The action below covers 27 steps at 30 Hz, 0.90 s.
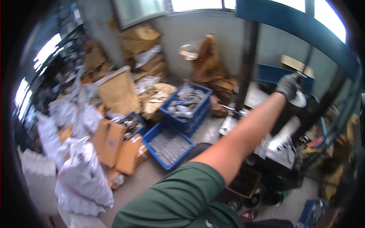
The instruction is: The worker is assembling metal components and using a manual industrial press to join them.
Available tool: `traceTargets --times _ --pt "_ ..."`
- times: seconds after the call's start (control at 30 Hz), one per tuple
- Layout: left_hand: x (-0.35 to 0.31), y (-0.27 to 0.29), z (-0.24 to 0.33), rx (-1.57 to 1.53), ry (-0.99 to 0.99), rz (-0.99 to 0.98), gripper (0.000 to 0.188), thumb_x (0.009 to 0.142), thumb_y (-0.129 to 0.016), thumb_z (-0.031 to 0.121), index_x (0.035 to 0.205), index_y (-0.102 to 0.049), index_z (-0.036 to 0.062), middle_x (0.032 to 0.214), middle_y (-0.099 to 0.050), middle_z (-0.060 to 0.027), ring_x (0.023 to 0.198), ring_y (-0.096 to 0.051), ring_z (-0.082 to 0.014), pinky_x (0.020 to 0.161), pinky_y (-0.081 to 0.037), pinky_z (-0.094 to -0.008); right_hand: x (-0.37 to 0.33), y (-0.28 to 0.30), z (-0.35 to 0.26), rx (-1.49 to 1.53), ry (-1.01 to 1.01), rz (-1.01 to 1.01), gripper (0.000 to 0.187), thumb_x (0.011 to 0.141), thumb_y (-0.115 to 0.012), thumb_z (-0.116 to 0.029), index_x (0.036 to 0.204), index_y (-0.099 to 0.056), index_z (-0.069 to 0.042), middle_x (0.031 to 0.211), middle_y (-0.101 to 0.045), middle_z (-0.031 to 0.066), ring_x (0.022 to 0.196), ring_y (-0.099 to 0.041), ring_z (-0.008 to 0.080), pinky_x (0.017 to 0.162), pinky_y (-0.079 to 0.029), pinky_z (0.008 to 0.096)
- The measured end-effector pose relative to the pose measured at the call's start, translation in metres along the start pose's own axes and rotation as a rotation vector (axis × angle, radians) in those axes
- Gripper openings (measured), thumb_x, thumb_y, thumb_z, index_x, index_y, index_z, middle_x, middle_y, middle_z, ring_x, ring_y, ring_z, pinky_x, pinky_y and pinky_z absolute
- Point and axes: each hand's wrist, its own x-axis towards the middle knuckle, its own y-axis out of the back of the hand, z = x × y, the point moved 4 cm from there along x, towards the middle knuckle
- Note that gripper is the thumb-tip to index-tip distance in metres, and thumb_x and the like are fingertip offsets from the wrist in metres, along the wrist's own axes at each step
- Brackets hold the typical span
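My left arm, in a dark green short sleeve, stretches across to the upper right. At its end my left hand (289,86), in a grey glove, is closed at the lower end of a thin dark rod (308,57) that slants up toward a blue crossbeam (296,21). Below the hand sits a round whitish part (299,99), half hidden by it. A metal plate with a bright block (282,152) lies on the machine beneath my forearm. Motion blur softens the fingers. I cannot make out my right hand anywhere.
Dark upright posts (247,64) carry the beam. Left of my arm stand a blue crate of metal rods (169,146) and stacked blue crates (195,114). White sacks (81,174) and cardboard boxes (127,154) crowd the left. A wooden box (245,184) sits low below my arm.
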Motion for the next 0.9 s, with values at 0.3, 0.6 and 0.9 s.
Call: traceTargets --times 0.3,0.6,0.9 --pt "0.001 0.007 0.009 -0.007 0.169 -0.12 0.022 0.104 -0.066 0.024 0.116 -0.071 0.0058 0.086 -0.074 -0.0106 0.076 -0.072 -0.0198 0.075 -0.059 -0.0367 -0.097 0.037 -0.035 -0.002 -0.121 -0.591 0.031 0.084 -0.069 -0.004 0.114 -0.073 -0.003 0.099 -0.073 0.0239 0.09 -0.072 0.0415 0.079 -0.058 0.0444" --pt "-0.002 0.007 0.013 -0.139 0.356 -0.211 0.022 0.106 -0.066 0.018 0.12 -0.07 0.0013 0.09 -0.075 -0.008 0.081 -0.071 -0.0151 0.076 -0.059 -0.0323 -0.207 0.038 -0.095 0.047 -0.244 -0.831 0.012 0.081 -0.07 -0.016 0.083 -0.07 -0.004 0.082 -0.069 0.0207 0.081 -0.069 0.0429 0.072 -0.056 0.0522" --pt "0.001 0.005 0.006 -0.138 0.315 -0.219 0.021 0.106 -0.067 0.018 0.116 -0.072 0.0012 0.089 -0.074 -0.0065 0.08 -0.07 -0.0132 0.077 -0.057 -0.0292 -0.175 0.047 -0.079 0.126 -0.327 -0.786 0.03 0.083 -0.069 -0.011 0.111 -0.076 -0.003 0.095 -0.076 0.0199 0.088 -0.074 0.0391 0.079 -0.06 0.0465"
